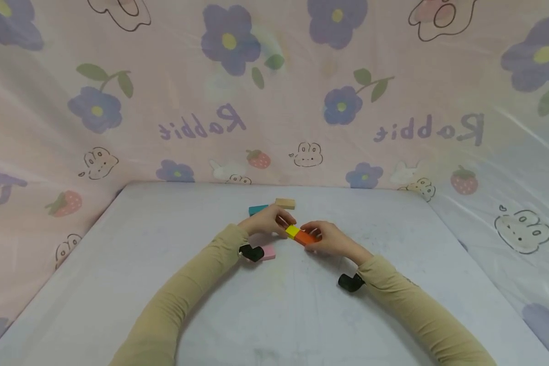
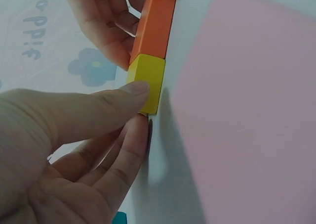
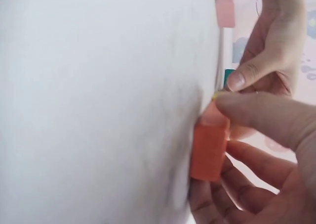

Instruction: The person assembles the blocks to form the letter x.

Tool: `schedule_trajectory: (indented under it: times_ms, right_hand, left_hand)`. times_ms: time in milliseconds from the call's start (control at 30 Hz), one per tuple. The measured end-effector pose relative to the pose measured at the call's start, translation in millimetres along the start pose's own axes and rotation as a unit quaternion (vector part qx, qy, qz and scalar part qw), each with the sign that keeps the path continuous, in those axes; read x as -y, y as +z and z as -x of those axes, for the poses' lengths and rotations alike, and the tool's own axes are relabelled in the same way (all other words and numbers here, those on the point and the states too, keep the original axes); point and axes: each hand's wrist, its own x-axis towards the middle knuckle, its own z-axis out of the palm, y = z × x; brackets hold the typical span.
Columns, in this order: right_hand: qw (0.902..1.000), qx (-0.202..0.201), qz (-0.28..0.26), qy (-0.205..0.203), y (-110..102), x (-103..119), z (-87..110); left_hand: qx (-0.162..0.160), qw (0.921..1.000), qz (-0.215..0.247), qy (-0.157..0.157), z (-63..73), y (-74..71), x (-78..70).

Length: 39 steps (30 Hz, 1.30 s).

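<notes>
An orange block (image 1: pixel 305 238) and a shorter-looking yellow block (image 1: pixel 293 232) lie end to end in one line on the white table. My left hand (image 1: pixel 267 219) pinches the yellow block at its free end, its thumb over the side in the left wrist view. With thumb and fingers, my right hand (image 1: pixel 329 239) grips the orange block (image 3: pixel 209 150) from the other end. Close by the left wrist lies a pink block (image 1: pixel 269 252), partly covered by the black wrist camera. It looms large in the left wrist view.
Behind the left hand are a teal block (image 1: pixel 258 209), partly hidden by that hand, and a plain wooden block (image 1: pixel 285 204). A curtain (image 1: pixel 283 91) printed with flowers and rabbits rises along the back and sides of the white table (image 1: pixel 201 315).
</notes>
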Motion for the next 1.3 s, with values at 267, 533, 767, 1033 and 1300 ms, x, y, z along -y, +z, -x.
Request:
schedule_trajectory:
  times_ms: [267, 533, 767, 1033, 1300]
  right_hand:
    - [0.9996, 0.025, -0.009, 0.008, -7.7, -1.5, -0.3]
    - [0.9989, 0.039, -0.022, 0.012, -7.2, -1.1, -1.0]
    - [0.9989, 0.040, -0.021, 0.011, -5.0, -1.2, -2.3]
    - [0.9990, 0.034, -0.027, 0.007, -3.4, -3.0, -2.8]
    - [0.9981, 0.045, -0.037, 0.021, -8.2, -2.0, -4.1]
  left_hand:
    - [-0.008, 0.9998, 0.015, -0.005, 2.9, -4.2, 1.9]
    - [-0.008, 0.9997, 0.008, -0.020, 4.8, -5.1, 1.3]
    - [-0.009, 0.9998, 0.005, -0.015, 4.7, -3.2, 3.1]
    - [-0.011, 0.9998, 0.006, -0.012, 3.9, -2.9, 3.1]
    - [-0.014, 0.9999, -0.001, -0.007, 2.4, -3.2, 1.9]
